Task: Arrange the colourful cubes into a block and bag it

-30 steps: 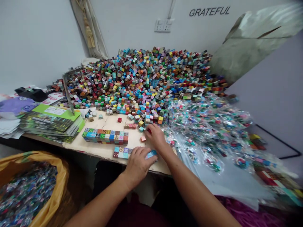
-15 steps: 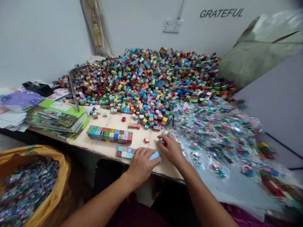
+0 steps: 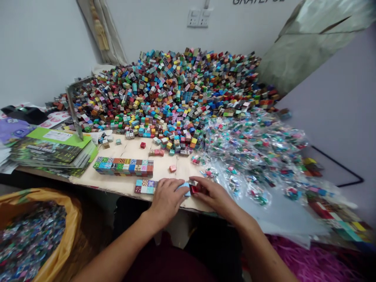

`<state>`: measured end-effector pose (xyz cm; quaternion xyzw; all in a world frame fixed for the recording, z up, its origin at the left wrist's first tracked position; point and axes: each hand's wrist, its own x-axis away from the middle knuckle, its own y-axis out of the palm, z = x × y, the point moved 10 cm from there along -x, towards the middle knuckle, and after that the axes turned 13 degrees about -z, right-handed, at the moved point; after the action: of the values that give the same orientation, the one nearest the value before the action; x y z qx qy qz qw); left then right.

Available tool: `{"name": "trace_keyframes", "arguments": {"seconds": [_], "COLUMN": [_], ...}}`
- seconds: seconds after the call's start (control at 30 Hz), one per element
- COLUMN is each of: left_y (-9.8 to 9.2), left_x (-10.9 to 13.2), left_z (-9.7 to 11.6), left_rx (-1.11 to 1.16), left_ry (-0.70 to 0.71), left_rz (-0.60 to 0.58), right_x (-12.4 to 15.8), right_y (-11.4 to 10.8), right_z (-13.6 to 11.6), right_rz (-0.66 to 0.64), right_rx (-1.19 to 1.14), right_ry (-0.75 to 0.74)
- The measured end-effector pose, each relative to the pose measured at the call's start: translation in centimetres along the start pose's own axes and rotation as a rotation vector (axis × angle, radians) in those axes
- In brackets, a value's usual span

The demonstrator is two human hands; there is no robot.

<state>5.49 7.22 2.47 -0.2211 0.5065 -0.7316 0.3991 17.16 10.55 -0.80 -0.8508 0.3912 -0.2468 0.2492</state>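
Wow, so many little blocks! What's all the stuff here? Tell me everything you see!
small cubes: hundreds, many colours, big heap at the back
cube rows: two, mixed colours, on the cardboard sheet
plastic packets: many, shiny mixed colours, right of the heap
sack: one, yellow, lower left, full of shiny packets
booklets: one stack, mostly green, far left
wall socket: one, white, on the wall
left hand: one, on a blue cube
right hand: one, pinching a dark red cube
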Motion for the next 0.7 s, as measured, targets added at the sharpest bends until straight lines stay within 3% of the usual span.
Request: {"name": "trace_keyframes", "arguments": {"seconds": [0.1, 0.27, 0.7], "left_y": [0.1, 0.3, 0.0], "left_x": [0.0, 0.0, -0.2], "left_z": [-0.1, -0.2, -0.4], "left_rx": [0.005, -0.002, 0.036], "left_ry": [-0.008, -0.017, -0.05], "left_rz": [-0.014, -0.02, -0.028], "right_x": [-0.2, 0.0, -0.6], "right_y": [0.6, -0.1, 1.3], "right_z": [-0.4, -1.1, -0.7], "right_rz": [-0.069, 0.008, 0.019], "right_rx": [-0.022, -0.023, -0.104], "right_ry": [-0.002, -0.083, -0.138]}}
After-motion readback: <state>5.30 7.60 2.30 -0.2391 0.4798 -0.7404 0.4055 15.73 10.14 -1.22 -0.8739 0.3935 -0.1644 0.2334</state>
